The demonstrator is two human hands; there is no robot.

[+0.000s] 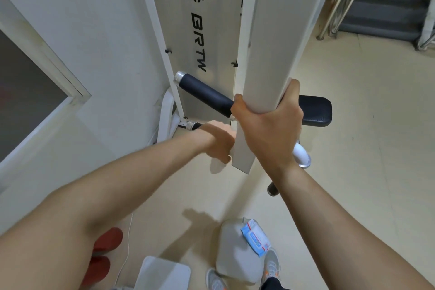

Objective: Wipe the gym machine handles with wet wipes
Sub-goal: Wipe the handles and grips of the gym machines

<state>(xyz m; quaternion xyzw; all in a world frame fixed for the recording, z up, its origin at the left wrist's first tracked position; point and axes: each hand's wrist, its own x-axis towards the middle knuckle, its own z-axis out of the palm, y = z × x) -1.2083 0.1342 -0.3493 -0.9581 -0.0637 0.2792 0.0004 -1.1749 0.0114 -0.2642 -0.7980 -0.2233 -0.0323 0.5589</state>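
Wiping looks midway: left grip (216, 141) clutches a wet wipe (217, 165) round the lower handle (194, 125), right grip (270, 129) clasps the white machine arm (266, 54), and the upper handle (204, 92) is probably yet to do.

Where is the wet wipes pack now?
Head view, lower right of centre: the wet wipes pack lies on a white jug on the floor, near a grey shoe.

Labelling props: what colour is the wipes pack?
The wipes pack is blue and white with small red accents; seen best in the head view.

Matt dark handle grip (204, 92) with shiny metal cap (179, 77); smooth white painted arm (266, 54); textured black pad (315, 110)
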